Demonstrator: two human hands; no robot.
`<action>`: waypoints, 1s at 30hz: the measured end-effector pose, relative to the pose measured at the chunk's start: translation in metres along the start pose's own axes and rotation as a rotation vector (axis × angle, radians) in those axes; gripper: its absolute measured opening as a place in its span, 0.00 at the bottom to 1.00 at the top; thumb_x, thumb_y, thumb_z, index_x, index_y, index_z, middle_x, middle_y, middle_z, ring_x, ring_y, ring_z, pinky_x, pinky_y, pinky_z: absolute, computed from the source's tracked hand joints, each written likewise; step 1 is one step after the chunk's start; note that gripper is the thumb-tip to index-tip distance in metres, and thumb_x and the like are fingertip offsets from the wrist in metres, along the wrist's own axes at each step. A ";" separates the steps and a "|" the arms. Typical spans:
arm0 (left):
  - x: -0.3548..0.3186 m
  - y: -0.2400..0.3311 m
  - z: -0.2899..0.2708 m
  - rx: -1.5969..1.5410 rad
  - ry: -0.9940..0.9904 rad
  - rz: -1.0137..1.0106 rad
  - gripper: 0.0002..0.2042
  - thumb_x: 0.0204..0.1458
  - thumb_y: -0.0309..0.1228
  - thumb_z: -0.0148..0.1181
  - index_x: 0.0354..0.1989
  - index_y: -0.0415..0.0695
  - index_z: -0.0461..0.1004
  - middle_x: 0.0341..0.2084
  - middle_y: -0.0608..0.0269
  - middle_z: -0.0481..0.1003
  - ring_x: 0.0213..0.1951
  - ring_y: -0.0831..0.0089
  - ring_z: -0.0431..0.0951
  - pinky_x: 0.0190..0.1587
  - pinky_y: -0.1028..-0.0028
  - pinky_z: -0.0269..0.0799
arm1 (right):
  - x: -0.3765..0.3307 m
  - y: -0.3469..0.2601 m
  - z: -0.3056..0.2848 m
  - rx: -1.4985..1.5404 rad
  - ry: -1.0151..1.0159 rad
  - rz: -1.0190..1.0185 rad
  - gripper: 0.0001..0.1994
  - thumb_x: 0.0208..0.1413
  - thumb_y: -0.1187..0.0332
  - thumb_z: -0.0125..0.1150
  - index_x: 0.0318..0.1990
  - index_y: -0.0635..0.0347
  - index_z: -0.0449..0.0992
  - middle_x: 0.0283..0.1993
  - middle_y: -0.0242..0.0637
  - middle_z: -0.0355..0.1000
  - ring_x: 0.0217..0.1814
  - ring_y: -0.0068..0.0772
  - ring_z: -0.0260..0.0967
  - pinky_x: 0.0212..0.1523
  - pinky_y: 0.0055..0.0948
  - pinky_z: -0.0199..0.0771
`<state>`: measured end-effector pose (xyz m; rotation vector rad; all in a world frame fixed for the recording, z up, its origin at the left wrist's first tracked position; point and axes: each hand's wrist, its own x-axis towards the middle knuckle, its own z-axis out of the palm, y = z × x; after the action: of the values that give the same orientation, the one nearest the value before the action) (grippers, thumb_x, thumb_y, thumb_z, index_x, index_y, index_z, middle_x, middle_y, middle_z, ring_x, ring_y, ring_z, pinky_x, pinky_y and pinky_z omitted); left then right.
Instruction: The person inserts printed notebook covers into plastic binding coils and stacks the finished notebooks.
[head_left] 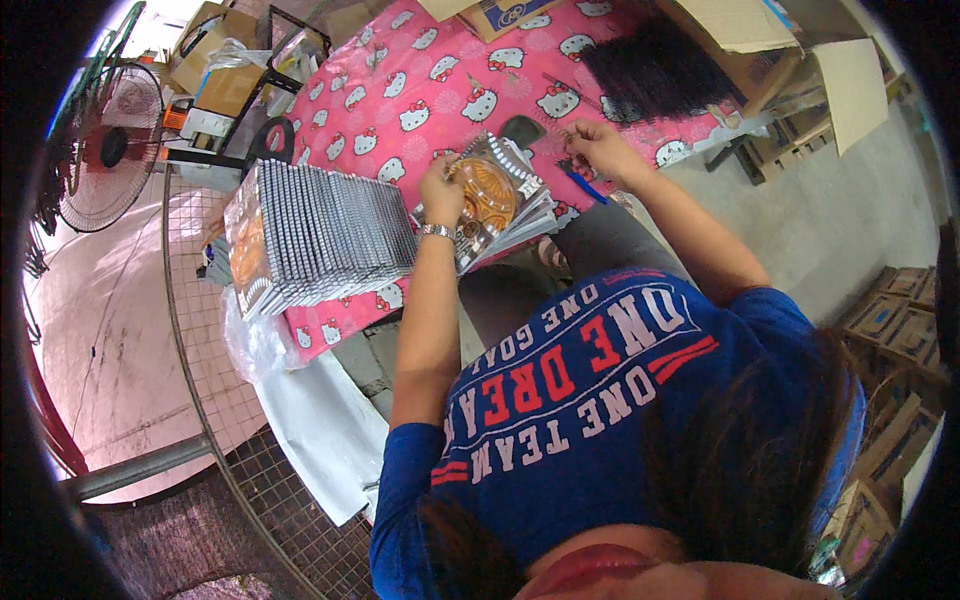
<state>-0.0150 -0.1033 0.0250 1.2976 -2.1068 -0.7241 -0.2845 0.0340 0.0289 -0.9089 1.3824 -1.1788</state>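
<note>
My left hand point(441, 192), with a metal watch on its wrist, grips the left edge of a notebook point(486, 195) with an orange-brown patterned cover and a dark, white-striped border. That notebook lies on top of a small, fanned pile of others near the table's edge. To the right, my right hand point(605, 152) is closed in a pinch just off the notebook; what is between its fingertips is too small to make out. Blue-handled pliers point(586, 186) lie just below it. A dark rounded object point(522, 130) sits beyond the notebook. Left of my left hand stands a tall stack of spiral-bound notebooks point(330, 230).
The table has a pink cartoon-print cover point(350, 130). A heap of thin black strands point(655, 70) lies at its far right, beside an open cardboard box point(765, 60). A standing fan point(112, 148) is at the left. Cardboard boxes point(895, 320) line the right side.
</note>
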 end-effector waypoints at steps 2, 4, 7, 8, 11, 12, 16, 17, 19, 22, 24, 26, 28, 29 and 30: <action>-0.001 -0.001 -0.001 -0.044 0.002 -0.001 0.14 0.47 0.26 0.66 0.43 0.37 0.76 0.38 0.52 0.79 0.42 0.62 0.80 0.47 0.69 0.72 | -0.008 -0.008 0.007 -0.003 -0.023 0.022 0.06 0.55 0.72 0.54 0.39 0.60 0.74 0.28 0.26 0.70 0.27 0.17 0.63 0.28 0.20 0.63; -0.004 0.004 0.000 -0.071 -0.001 -0.045 0.14 0.47 0.25 0.66 0.43 0.36 0.76 0.38 0.54 0.79 0.42 0.65 0.79 0.47 0.69 0.72 | -0.019 -0.026 0.012 -0.037 0.002 0.023 0.06 0.55 0.71 0.55 0.39 0.60 0.75 0.29 0.27 0.70 0.27 0.17 0.63 0.28 0.20 0.63; -0.001 0.000 0.001 -0.250 0.046 -0.064 0.11 0.47 0.24 0.65 0.40 0.37 0.76 0.35 0.57 0.79 0.38 0.70 0.78 0.44 0.71 0.72 | 0.003 0.010 0.018 0.153 0.052 -0.075 0.13 0.54 0.72 0.54 0.46 0.59 0.77 0.28 0.27 0.70 0.27 0.18 0.64 0.24 0.20 0.62; -0.004 -0.012 -0.001 -0.437 0.089 -0.112 0.07 0.49 0.26 0.63 0.36 0.39 0.76 0.31 0.62 0.77 0.34 0.75 0.74 0.41 0.74 0.70 | 0.006 0.010 0.025 0.137 0.010 -0.064 0.12 0.54 0.71 0.55 0.46 0.59 0.77 0.28 0.27 0.70 0.26 0.18 0.63 0.24 0.20 0.62; -0.004 -0.018 -0.006 -0.769 0.091 -0.151 0.06 0.51 0.29 0.60 0.34 0.40 0.75 0.28 0.67 0.75 0.32 0.77 0.72 0.40 0.77 0.67 | 0.007 0.001 0.046 0.122 -0.078 -0.017 0.11 0.56 0.68 0.56 0.45 0.58 0.78 0.29 0.27 0.70 0.26 0.17 0.61 0.25 0.20 0.61; -0.004 -0.018 -0.005 -0.771 0.093 -0.147 0.07 0.52 0.30 0.60 0.34 0.39 0.75 0.29 0.67 0.75 0.33 0.77 0.72 0.40 0.76 0.66 | 0.007 -0.005 0.054 0.130 -0.126 0.004 0.11 0.57 0.68 0.57 0.45 0.57 0.78 0.29 0.27 0.70 0.26 0.17 0.60 0.26 0.20 0.61; -0.005 -0.018 0.003 -0.604 0.102 -0.019 0.12 0.54 0.36 0.60 0.35 0.37 0.75 0.34 0.64 0.74 0.36 0.74 0.72 0.43 0.73 0.66 | 0.013 -0.030 0.067 -0.037 -0.284 0.088 0.12 0.58 0.64 0.60 0.45 0.58 0.78 0.26 0.25 0.70 0.25 0.17 0.60 0.26 0.21 0.61; -0.003 -0.017 0.002 -0.476 0.078 0.005 0.13 0.54 0.37 0.61 0.35 0.36 0.75 0.34 0.62 0.74 0.37 0.72 0.72 0.44 0.72 0.67 | 0.013 -0.034 0.070 -0.127 -0.302 0.075 0.12 0.58 0.63 0.60 0.45 0.59 0.78 0.25 0.25 0.70 0.25 0.17 0.61 0.27 0.22 0.61; -0.003 -0.016 -0.005 -0.216 0.035 0.045 0.15 0.53 0.38 0.62 0.37 0.36 0.75 0.35 0.58 0.74 0.38 0.70 0.73 0.45 0.70 0.67 | 0.013 -0.032 0.075 -0.240 -0.290 -0.089 0.13 0.54 0.63 0.62 0.44 0.61 0.77 0.27 0.32 0.72 0.28 0.22 0.64 0.31 0.27 0.65; 0.004 0.034 -0.036 -0.011 -0.031 0.102 0.17 0.50 0.42 0.65 0.35 0.38 0.75 0.32 0.56 0.74 0.36 0.61 0.73 0.40 0.65 0.65 | 0.018 -0.013 0.065 -0.365 -0.141 -0.377 0.13 0.51 0.66 0.63 0.42 0.63 0.76 0.30 0.41 0.75 0.31 0.26 0.68 0.35 0.32 0.69; -0.010 0.078 -0.063 0.295 0.043 0.352 0.15 0.49 0.43 0.64 0.33 0.42 0.75 0.30 0.58 0.73 0.35 0.58 0.72 0.41 0.62 0.60 | 0.003 -0.020 0.065 -0.294 -0.155 -0.300 0.12 0.51 0.67 0.63 0.42 0.62 0.76 0.29 0.43 0.75 0.31 0.27 0.69 0.34 0.33 0.68; -0.033 0.106 -0.078 0.442 0.076 0.431 0.14 0.51 0.42 0.62 0.34 0.43 0.75 0.30 0.59 0.73 0.36 0.59 0.72 0.43 0.62 0.59 | -0.012 -0.026 0.068 -0.307 -0.204 -0.252 0.16 0.53 0.67 0.62 0.48 0.63 0.74 0.38 0.47 0.76 0.40 0.32 0.73 0.43 0.34 0.71; -0.047 0.110 -0.078 0.570 0.113 0.494 0.13 0.52 0.39 0.61 0.35 0.43 0.72 0.31 0.57 0.72 0.37 0.57 0.71 0.42 0.60 0.60 | -0.027 -0.024 0.079 -0.133 0.017 -0.486 0.22 0.55 0.66 0.61 0.56 0.64 0.68 0.51 0.50 0.71 0.54 0.37 0.68 0.54 0.33 0.65; -0.050 0.109 -0.077 0.569 0.134 0.490 0.13 0.52 0.39 0.60 0.36 0.42 0.72 0.31 0.57 0.72 0.37 0.57 0.72 0.42 0.60 0.60 | -0.035 -0.024 0.084 -0.044 0.133 -0.597 0.25 0.56 0.66 0.60 0.61 0.64 0.65 0.57 0.52 0.68 0.61 0.39 0.66 0.60 0.33 0.63; -0.053 0.108 -0.074 0.559 0.152 0.488 0.13 0.53 0.40 0.60 0.37 0.42 0.72 0.31 0.56 0.73 0.38 0.57 0.72 0.42 0.60 0.60 | -0.043 -0.022 0.090 -0.032 0.078 -0.596 0.27 0.57 0.65 0.58 0.63 0.64 0.62 0.61 0.52 0.63 0.65 0.40 0.59 0.63 0.33 0.56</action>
<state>-0.0090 -0.0252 0.1420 0.9753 -2.4448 0.1790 -0.1907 0.0551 0.0641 -1.3651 1.2258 -1.6504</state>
